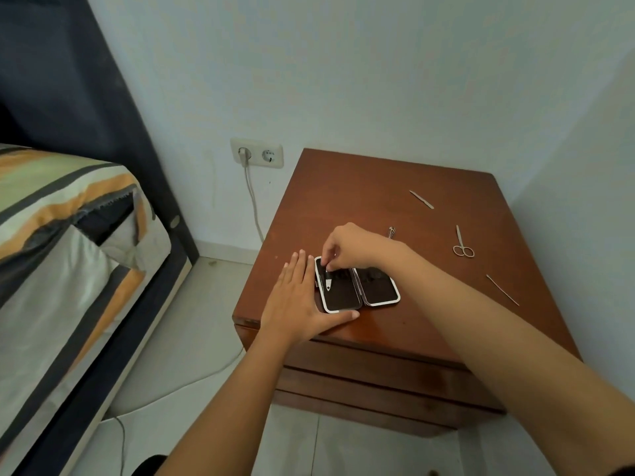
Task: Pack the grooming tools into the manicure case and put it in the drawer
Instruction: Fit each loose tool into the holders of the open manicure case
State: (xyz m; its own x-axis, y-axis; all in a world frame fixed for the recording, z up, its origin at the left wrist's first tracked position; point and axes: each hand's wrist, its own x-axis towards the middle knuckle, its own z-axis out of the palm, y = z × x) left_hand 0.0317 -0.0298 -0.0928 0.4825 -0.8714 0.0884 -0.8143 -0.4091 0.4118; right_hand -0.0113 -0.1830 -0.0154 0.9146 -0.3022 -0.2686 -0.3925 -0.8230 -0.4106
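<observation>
Right fingertips (330, 262) pinched shut on a small pointed tool (329, 282), pressing it into the left half of the open manicure case (357, 286). Left hand (298, 298) laid flat, fingers extended and gripping nothing, along the case's left edge, thumb against its near edge. Risk: tool tip missing its retaining loop and skidding across the lining, likely if pressed at an angle. Risk: case sliding or hinging shut on the fingers if the bracing left hand lifts. Risk: case going off the nightstand (343, 187), since the case sits close to its near left corner. Still unpacked, all right of the case and beyond it: clippers-like piece (391, 231) nearest, just behind the right hand (354, 245); scissors (462, 243) farther right; nail file (421, 199) far beyond; thin probe (502, 290) well to the right. Drawers (378, 372) below the case closed. No obstruction between case and loose tools. Left of the case: wall socket (257, 152) with cable (254, 207), and bed (68, 235), clear of the work.
</observation>
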